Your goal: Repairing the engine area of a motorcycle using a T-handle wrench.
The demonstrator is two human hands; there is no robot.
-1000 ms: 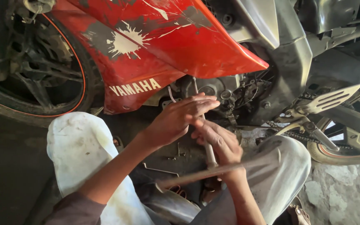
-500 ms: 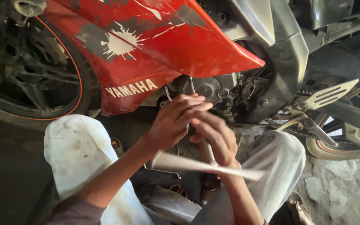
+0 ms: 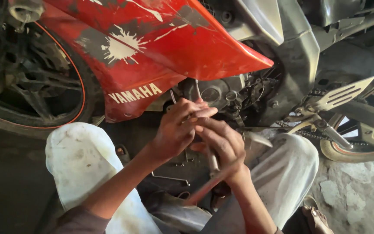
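I see both hands low at engine, under red fairing (image 3: 161, 56). Right hand (image 3: 221, 145) wrapped shut around one metal wrench (image 3: 208, 184), long axis slanting from engine down toward my lap. Left hand (image 3: 180, 128) curled, fingertips touching right; what it grips, cannot tell. White lettering on fairing's lower edge; white splash mark above.

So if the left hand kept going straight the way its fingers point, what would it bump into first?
Probably the dark engine cover under the red fairing. The left hand points up and to the right toward it, though depth is hard to judge here.
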